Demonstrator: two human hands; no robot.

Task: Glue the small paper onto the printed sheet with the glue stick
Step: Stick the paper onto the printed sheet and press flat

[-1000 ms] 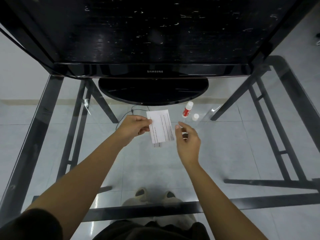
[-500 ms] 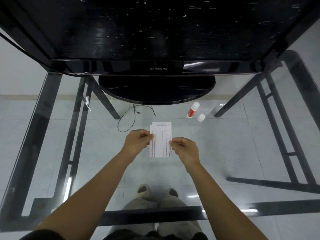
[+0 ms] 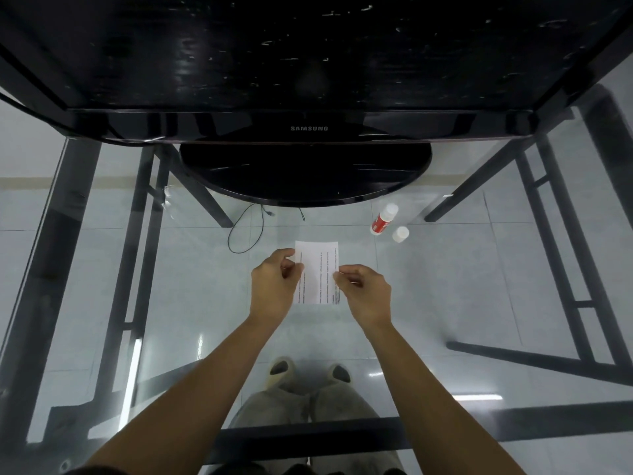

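White paper sat pinched between curled fingertips [image 3: 297, 267] at mid-frame. The left hand [image 3: 274, 289] nipped the left margin of the sheet [image 3: 318, 269] with thumb and forefinger, and the right hand [image 3: 364, 293] gripped the right margin the same way. Lines of print ran lengthwise down the sheet below a blank band at its top edge. Whether that band was the small paper could not be told, nor whether the sheet lay on the glass table [image 3: 479, 286] or just above it. Up and to the right, the glue stick [image 3: 383, 219] lay on its side with its cap [image 3: 400, 234] off and standing just beside it, both below the black monitor [image 3: 308, 63] filling the top of the frame.

The likely risks: a pull from opposite edges could skew or wrinkle a freshly stuck piece before the glue took. The open stick could dry out, or roll across the smooth glass if an arm knocked it. Wet adhesive squeezed past an edge could bond the sheet to the table.
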